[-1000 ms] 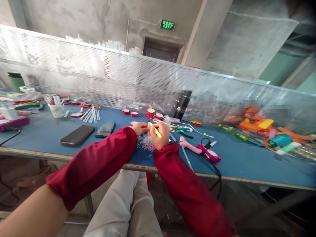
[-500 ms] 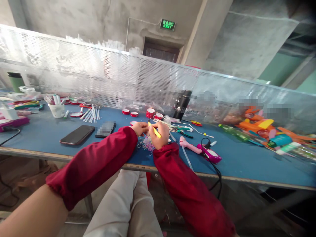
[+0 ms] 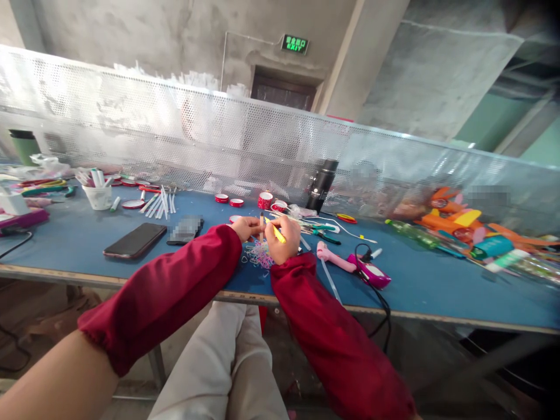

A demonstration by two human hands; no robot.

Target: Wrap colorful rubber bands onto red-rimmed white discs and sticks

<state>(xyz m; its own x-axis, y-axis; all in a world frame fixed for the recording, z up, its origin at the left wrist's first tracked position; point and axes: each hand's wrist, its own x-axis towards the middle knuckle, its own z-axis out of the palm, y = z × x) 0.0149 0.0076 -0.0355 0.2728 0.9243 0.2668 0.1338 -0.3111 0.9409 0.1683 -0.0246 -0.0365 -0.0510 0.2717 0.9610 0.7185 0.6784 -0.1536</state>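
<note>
My left hand (image 3: 246,228) is closed on a thin, flat wooden stick (image 3: 261,226), held upright between thumb and fingers. My right hand (image 3: 284,240) grips a yellow pen (image 3: 277,234) whose tip points up and left, close to the stick with a small gap. Both hands are just above a pile of small pastel rubber bands (image 3: 259,255) on the blue table (image 3: 210,274). Behind the hands are a red tape roll (image 3: 265,200) and some thin sticks, partly hidden.
Two phones, one black (image 3: 135,240), lie left of my arms. A white cup of pens (image 3: 98,196) stands farther left. Right of my hands are green-handled pliers (image 3: 328,233), a pink-and-purple tool (image 3: 370,273) with a cord and a black flask (image 3: 321,185). Orange toys (image 3: 450,219) pile up farther right.
The pen tip has drawn slightly right and down, away from the stick, which now shows clearly in my left hand. Both hands otherwise stay in place; the view has shifted slightly.
</note>
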